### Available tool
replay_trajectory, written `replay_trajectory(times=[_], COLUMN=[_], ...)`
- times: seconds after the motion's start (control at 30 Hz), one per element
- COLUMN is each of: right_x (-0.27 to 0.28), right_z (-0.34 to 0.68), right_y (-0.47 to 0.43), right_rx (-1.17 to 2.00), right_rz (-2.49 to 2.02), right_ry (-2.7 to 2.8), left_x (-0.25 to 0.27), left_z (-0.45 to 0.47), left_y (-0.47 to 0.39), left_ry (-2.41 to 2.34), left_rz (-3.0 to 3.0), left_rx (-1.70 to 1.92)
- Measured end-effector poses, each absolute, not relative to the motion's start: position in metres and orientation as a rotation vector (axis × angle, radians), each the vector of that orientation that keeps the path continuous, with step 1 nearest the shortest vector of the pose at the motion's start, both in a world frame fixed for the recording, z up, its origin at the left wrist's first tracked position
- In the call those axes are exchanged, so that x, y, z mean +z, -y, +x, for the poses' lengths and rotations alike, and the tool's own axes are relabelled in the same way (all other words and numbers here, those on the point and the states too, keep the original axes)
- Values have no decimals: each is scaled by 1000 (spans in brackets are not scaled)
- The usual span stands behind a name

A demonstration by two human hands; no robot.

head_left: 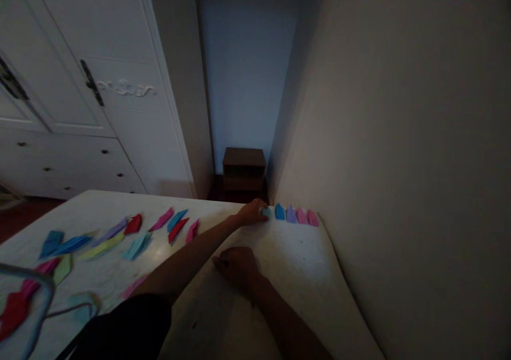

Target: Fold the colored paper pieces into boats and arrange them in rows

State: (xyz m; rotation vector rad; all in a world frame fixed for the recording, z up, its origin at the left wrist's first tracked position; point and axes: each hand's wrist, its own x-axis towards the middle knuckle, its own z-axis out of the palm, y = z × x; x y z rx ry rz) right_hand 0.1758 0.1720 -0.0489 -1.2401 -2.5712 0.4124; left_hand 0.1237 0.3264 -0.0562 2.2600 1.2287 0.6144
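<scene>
Well left of the row of four folded papers (291, 214), many loose folded papers (102, 247) lie scattered on the white table (303, 269); judging by these, most remain outside the line. Left of the row and nearer the person, the right hand (238, 264) is loosely clenched (nothing shows in it). Just left of the row's blue end, the left hand (252, 212) grasps a pale-blue paper (264, 211), apparently a fifth. The row itself, blue, lavender and two pinks, looks settled, with the wall (379, 136) to its right.
</scene>
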Motion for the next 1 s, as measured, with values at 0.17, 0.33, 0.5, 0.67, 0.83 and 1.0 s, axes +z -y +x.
replay_trajectory(times=[0.17,0.33,0.5,0.67,0.83,1.0], right_x=[-47,-43,-47,-52,-51,-51], right_z=[176,176,176,175,174,173], right_y=[-172,-172,-173,-173,-171,-168], right_rx=[403,418,417,390,366,350], right_rz=[-1255,-1251,-1245,-1258,-1265,-1346], right_ry=[2588,2600,2595,2585,2570,2561], left_x=[-61,-64,-63,-57,-46,-25], left_z=[129,129,135,135,111,64], left_y=[-328,-331,-324,-308,-282,-230], left_ry=[-1278,-1248,-1308,-1311,-1241,-1081], left_rz=[2261,2295,2281,2315,2337,2274], left_rx=[628,677,667,630,635,737])
